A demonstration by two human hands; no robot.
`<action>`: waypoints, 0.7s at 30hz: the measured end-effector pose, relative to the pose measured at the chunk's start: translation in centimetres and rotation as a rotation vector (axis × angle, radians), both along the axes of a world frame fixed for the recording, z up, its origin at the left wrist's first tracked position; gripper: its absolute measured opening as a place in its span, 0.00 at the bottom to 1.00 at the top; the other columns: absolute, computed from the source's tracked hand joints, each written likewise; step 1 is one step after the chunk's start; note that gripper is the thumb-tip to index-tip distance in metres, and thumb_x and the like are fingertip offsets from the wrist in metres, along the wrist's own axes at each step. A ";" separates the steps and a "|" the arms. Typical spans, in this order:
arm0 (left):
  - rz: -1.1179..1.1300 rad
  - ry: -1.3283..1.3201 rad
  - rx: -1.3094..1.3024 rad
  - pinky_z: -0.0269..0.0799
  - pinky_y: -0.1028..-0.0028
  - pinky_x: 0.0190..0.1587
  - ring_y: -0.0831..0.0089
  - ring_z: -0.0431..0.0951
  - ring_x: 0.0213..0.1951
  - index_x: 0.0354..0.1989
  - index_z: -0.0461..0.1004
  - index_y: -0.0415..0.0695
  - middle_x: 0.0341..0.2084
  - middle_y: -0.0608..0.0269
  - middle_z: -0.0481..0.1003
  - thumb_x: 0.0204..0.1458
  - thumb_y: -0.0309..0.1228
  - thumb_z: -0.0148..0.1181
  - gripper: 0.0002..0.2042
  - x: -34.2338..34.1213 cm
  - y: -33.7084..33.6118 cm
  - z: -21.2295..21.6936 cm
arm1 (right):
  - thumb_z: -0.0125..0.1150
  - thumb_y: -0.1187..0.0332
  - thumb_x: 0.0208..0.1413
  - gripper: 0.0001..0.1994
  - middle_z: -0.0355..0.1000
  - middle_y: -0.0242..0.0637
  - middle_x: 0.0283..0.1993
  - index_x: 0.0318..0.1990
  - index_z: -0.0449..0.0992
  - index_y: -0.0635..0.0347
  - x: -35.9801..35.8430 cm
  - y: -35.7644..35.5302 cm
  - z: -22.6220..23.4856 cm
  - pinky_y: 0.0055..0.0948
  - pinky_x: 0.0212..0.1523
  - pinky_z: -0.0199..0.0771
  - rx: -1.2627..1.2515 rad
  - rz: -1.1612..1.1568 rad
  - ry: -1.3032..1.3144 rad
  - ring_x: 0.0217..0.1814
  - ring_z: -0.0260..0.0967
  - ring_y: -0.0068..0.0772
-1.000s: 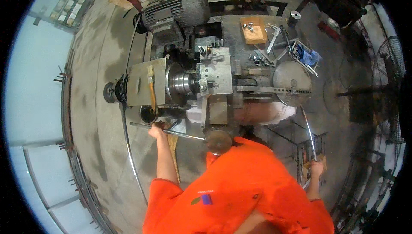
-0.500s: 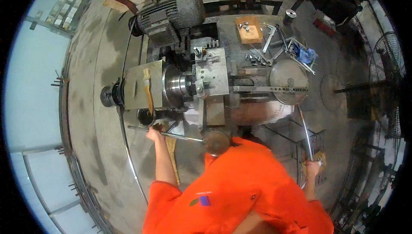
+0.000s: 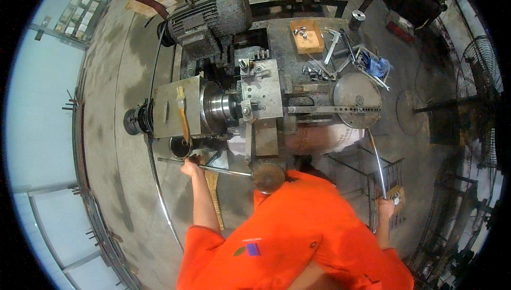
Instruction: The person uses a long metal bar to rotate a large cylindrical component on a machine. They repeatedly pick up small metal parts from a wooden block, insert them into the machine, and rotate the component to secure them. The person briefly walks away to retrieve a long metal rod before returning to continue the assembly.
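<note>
Metal rod (image 3: pixel 377 159) is what I am holding in my right hand (image 3: pixel 386 207), low on the right side of the picture. My fingers are wrapping tight around its bottom end, and the rod is curving up toward the round metal plate (image 3: pixel 356 98) on the machine (image 3: pixel 255 98). A small wooden block (image 3: pixel 396 194) is sitting just beside that hand.

My left hand (image 3: pixel 191 166) is closing on a thin bar (image 3: pixel 205 167) in the lower left middle of the picture. The bar is lying flat, running from left to right under the machine, toward a round knob (image 3: pixel 268 176). A paint brush (image 3: pixel 182 113) is resting on the grey box (image 3: pixel 178 106) just above my left hand.

I think I am getting the rod ready for the machine, and I am steadying myself on the bar while I am doing it. The rod is not in the machine yet. For the next move I am thinking the top end of the rod needs lining up with the machine, slowly, because the rod is long and bendy and could swing.

Tools (image 3: pixel 340 50) and a blue cloth (image 3: pixel 379 66) are lying on the table at the top. A big motor (image 3: pixel 210 16) is sitting at the upper left.
</note>
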State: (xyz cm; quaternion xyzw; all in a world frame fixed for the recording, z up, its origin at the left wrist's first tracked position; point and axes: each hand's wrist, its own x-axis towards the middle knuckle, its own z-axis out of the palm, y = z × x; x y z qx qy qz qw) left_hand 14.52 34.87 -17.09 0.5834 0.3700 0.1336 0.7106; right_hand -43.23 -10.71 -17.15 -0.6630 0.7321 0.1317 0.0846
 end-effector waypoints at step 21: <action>-0.008 0.089 0.024 0.75 0.66 0.24 0.59 0.74 0.23 0.33 0.62 0.29 0.25 0.46 0.71 0.43 0.17 0.43 0.08 0.2 0.3 0.0 | 0.54 0.56 0.37 0.20 0.71 0.55 0.33 0.30 0.72 0.67 -0.4 1.9 -0.9 0.44 0.40 0.69 0.017 0.039 0.043 0.37 0.70 0.53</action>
